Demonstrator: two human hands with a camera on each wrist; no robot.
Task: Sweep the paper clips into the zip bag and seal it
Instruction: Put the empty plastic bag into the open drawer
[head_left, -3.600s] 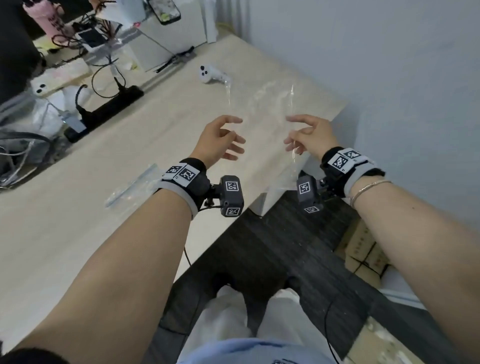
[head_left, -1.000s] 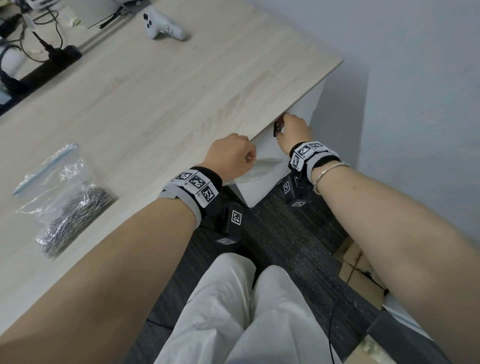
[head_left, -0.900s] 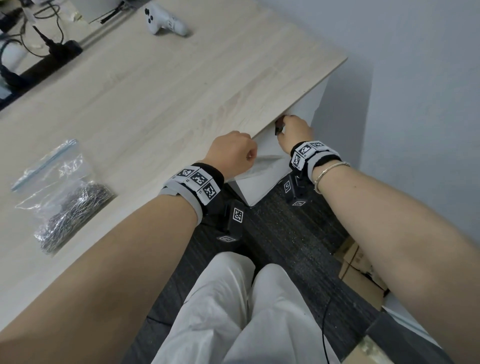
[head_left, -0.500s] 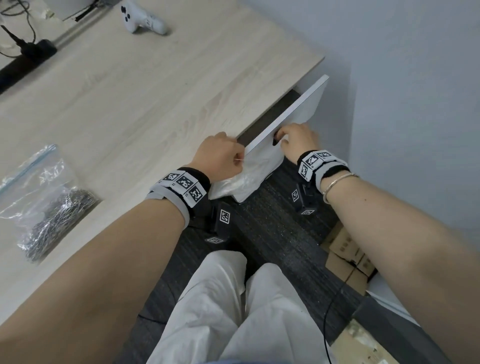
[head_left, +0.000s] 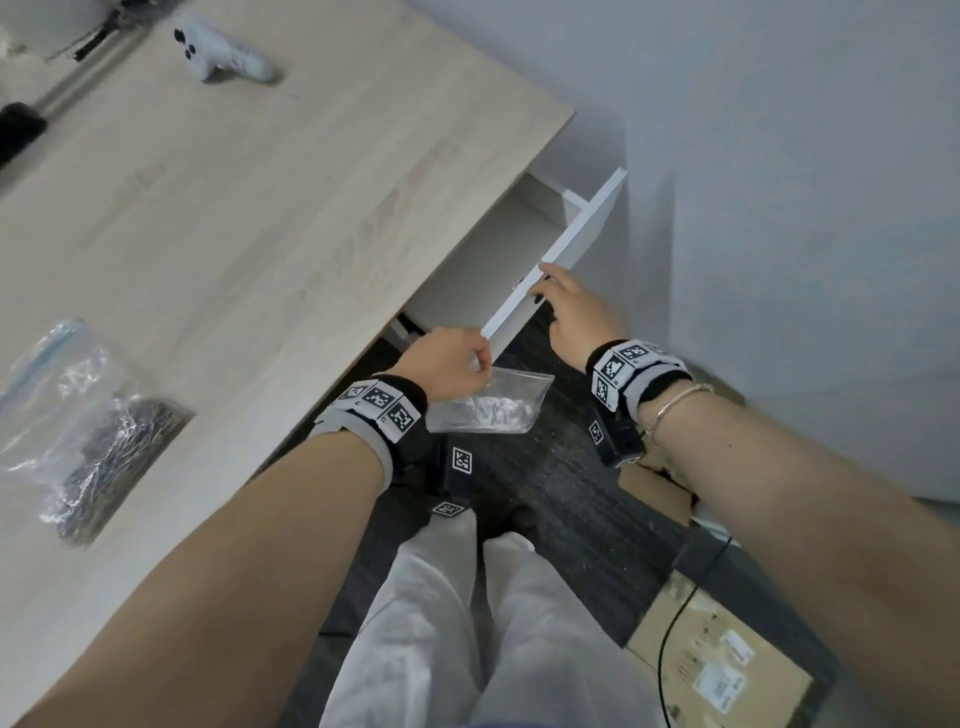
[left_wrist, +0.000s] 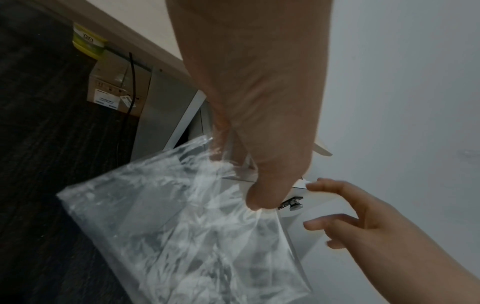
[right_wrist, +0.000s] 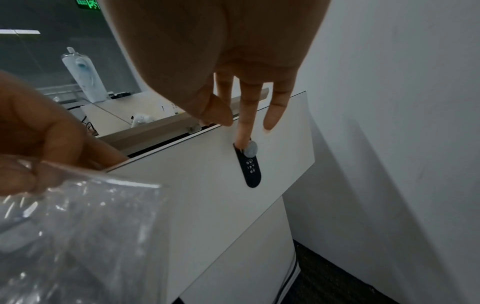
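Note:
My left hand (head_left: 480, 364) pinches the top corner of a clear empty zip bag (head_left: 488, 408), which hangs over the floor just in front of the desk edge. In the left wrist view the zip bag (left_wrist: 182, 226) dangles crumpled from thumb and fingers. My right hand (head_left: 545, 291) rests with straight fingers on the white drawer front (head_left: 566, 249); a fingertip touches the black lock plate (right_wrist: 251, 170). The drawer stands pulled out. A second clear bag holding a heap of paper clips (head_left: 104, 441) lies on the wooden desk (head_left: 234, 208) at the left.
A white controller (head_left: 223, 52) lies at the far end of the desk. A grey wall (head_left: 779, 156) runs close along the right. Cardboard boxes (head_left: 717, 670) and a cable sit on the dark floor at the lower right. My legs are under the hands.
The drawer has slid out from under the desk. My right hand has gone from gripping its lock to straight fingers on the front. The left hand still holds the empty bag.

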